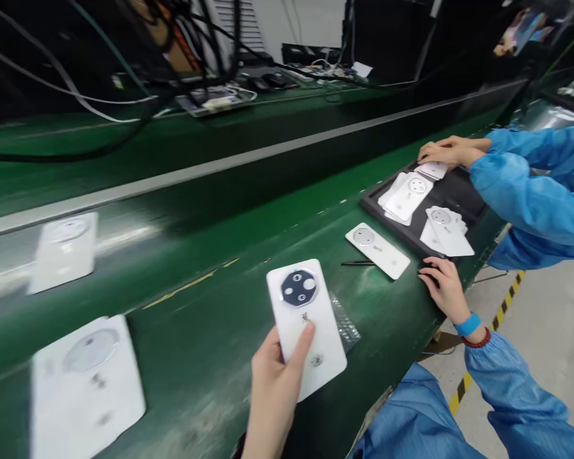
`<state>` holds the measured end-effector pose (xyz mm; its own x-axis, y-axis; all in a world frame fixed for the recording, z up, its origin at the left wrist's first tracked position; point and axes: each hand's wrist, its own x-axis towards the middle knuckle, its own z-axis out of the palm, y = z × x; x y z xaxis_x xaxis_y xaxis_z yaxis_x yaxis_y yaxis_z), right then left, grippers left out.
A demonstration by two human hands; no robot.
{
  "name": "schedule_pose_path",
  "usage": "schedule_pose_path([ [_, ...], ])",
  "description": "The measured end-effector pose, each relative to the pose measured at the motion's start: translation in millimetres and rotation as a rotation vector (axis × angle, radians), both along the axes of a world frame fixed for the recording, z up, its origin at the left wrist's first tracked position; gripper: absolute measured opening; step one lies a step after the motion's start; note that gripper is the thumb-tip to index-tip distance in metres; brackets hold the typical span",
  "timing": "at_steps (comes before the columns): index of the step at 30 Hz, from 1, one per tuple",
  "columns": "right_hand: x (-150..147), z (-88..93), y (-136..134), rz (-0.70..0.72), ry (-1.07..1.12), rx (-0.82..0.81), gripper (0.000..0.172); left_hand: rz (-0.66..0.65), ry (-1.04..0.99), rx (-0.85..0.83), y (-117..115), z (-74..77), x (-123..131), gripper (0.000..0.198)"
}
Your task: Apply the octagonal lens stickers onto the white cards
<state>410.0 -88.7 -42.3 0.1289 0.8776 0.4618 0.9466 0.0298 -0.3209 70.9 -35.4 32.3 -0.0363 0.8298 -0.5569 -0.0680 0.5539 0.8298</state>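
Observation:
In my left hand [280, 382] is a white phone back cover [325, 338] with a round camera area, dark inside and pierced by several holes. My thumb presses on its face and the fingers are behind it. My right hand [442, 290], with a blue wristband [467, 325], rests at the bench's near edge beside a black tray [387, 220], fingers a little bent and apart, nothing seen in them. Between the hands lies another white back cover [382, 252] over a thin black pen-like tool [356, 263]. Bubble wrap [344, 325] shows partly behind the held cover.
Piles of white covers [409, 194] fill part of the tray. A co-worker's hands [452, 152] in blue sleeves reach over its far end. More covers lie left, at the front [88, 389] and further back [64, 248]. Cables [210, 57] hang behind the green bench [196, 357].

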Motion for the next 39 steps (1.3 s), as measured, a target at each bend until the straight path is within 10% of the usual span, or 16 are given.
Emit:
schedule_pose_path([
  [16,-0.9,0.0,2.6,-0.091,-0.103,0.059,0.018,0.003,0.018,0.208,-40.5,16.0,-10.2,0.042],
  [22,-94.0,62.0,5.9,-0.009,0.293,0.204,0.007,-0.022,-0.124,0.112,-47.0,34.9,-7.7,0.049],
  [28,-200.4,127.5,19.3,0.517,1.044,-0.101,0.015,-0.004,-0.298,0.045,-49.5,45.4,-15.7,0.043],
  [33,-212.4,131.5,29.6,0.607,1.318,-0.379,0.023,0.096,-0.290,0.090,-51.2,37.7,-32.7,0.045],
  [39,-223.3,126.4,27.4,0.511,1.135,-0.276,0.011,0.207,-0.220,0.179,-54.6,35.0,-29.3,0.037],
])
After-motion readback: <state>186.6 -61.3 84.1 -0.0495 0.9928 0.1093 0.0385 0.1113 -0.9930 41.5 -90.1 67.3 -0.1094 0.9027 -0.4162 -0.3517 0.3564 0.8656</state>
